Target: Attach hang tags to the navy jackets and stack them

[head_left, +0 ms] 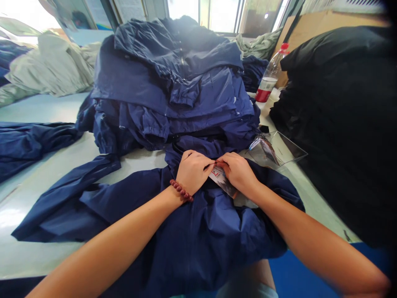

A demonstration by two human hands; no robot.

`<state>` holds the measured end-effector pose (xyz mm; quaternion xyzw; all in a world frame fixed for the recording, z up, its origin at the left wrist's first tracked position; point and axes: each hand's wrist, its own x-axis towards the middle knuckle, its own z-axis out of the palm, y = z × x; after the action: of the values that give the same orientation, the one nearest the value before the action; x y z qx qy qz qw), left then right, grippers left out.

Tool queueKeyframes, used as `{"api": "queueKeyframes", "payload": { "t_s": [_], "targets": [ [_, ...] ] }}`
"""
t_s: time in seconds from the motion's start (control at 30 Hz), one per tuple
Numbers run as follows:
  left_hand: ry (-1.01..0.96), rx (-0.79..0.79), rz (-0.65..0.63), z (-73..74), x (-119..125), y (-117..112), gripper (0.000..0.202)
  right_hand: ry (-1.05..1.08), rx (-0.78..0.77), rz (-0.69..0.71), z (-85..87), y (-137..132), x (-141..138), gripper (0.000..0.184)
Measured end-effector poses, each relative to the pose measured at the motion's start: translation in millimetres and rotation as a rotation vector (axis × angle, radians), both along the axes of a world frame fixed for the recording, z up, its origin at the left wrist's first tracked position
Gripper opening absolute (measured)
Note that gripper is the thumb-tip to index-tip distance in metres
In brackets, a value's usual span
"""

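My left hand (194, 171), with a red bead bracelet (181, 190) on its wrist, and my right hand (237, 174) meet at the middle of a navy jacket (186, 231) spread in front of me. Between their fingertips, both hands pinch the upper edge of a printed paper tag (221, 180). The tag's lower part hangs over the jacket, and my fingers hide its top. To the right of my right hand lies a clear plastic bag (273, 151) holding another printed tag.
A tall stack of folded navy jackets (170, 82) rises directly ahead on the pale table (40, 248). A large black garment pile (338, 124) stands at right, beside a plastic bottle (269, 72) with a red cap. Pale grey-green fabric (49, 66) lies at back left.
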<state>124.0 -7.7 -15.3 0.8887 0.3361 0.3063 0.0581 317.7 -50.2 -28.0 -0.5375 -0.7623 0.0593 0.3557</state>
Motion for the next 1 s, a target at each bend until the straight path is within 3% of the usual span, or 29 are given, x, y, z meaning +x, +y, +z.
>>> {"api": "queueKeyframes", "payload": {
  "t_s": [0.2, 0.6, 0.77, 1.0],
  "targets": [
    [-0.022, -0.016, -0.003, 1.3, -1.8, 2.3, 0.018, -0.001, 0.011, 0.003, 0.8, -0.6, -0.7, 0.022],
    [-0.216, -0.211, 0.030, -0.4, 0.2, 6.6, 0.010, 0.084, -0.011, -0.020, 1.4, -1.3, -3.5, 0.014],
    [-0.168, -0.151, -0.032, -0.4, -0.2, 8.4, 0.016, 0.183, -0.058, -0.007, -1.5, 0.8, -1.8, 0.018],
    [0.018, 0.035, -0.092, 3.8, -3.0, 4.4, 0.021, 0.097, -0.063, -0.017, -1.9, 0.7, -0.6, 0.019]
  ]
}}
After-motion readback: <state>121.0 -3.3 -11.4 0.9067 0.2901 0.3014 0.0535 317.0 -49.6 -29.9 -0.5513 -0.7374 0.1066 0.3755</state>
